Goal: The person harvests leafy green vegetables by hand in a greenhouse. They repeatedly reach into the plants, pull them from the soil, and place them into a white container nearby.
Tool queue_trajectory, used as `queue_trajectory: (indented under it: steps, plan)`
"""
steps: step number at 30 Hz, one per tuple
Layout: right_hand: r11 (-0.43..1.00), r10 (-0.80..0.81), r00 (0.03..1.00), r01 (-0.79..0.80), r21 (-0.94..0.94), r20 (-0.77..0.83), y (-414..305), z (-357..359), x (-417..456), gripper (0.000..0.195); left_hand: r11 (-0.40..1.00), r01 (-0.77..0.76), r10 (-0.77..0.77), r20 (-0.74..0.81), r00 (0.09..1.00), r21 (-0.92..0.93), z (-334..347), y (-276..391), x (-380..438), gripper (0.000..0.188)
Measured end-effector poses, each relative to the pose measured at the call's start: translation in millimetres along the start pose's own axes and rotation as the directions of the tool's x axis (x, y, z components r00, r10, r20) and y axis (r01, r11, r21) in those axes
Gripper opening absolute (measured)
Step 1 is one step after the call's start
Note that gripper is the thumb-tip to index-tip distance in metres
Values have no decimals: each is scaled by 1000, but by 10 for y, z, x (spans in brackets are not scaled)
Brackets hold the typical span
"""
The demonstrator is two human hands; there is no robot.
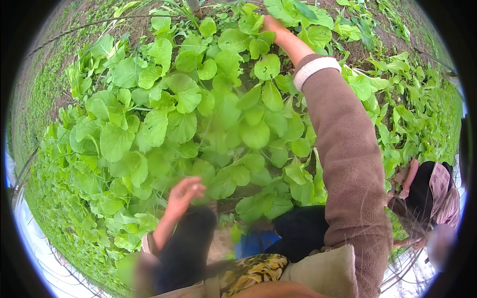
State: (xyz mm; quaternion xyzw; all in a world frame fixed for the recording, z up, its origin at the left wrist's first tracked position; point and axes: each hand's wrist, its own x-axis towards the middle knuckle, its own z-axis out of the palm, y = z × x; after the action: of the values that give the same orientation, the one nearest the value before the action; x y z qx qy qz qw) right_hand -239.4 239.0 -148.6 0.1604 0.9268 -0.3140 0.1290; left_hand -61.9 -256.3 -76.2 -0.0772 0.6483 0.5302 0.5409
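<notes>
Broad leafy green plants fill the ground before me, some leaves dotted with small holes. My right hand reaches far forward among the leaves at the top of the view; its fingers are partly hidden by foliage, so what it grips does not show. Near my left knee, my left hand hovers over the leaves with its fingers loosely bent, nothing visible in it. Cut or loose-looking leafy greens lie just right of my right forearm.
A blue object is between my legs. Another person is bent over at the right. A pole stands at the top, with a dark cord running left from near it. Bare soil borders the plants.
</notes>
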Motion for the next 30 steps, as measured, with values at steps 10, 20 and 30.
queue_trajectory:
  steps: [10, 20, 30]
  plan:
    - [980, 188, 982, -188, 68, 9, -239, 34, 48, 35, 1000, 11, -11, -15, 1000, -13, -31, -72, -21, 30]
    - [983, 54, 934, 12, 182, -353, 130, 341, -45, 20, 1000, 30, -30, -25, 999, -3, -62, -61, -48, 29]
    - [992, -114, 879, 123, -11, -462, 223, 80, 390, 40, 997, 56, -58, -39, 998, -58, -117, -59, -23, 31]
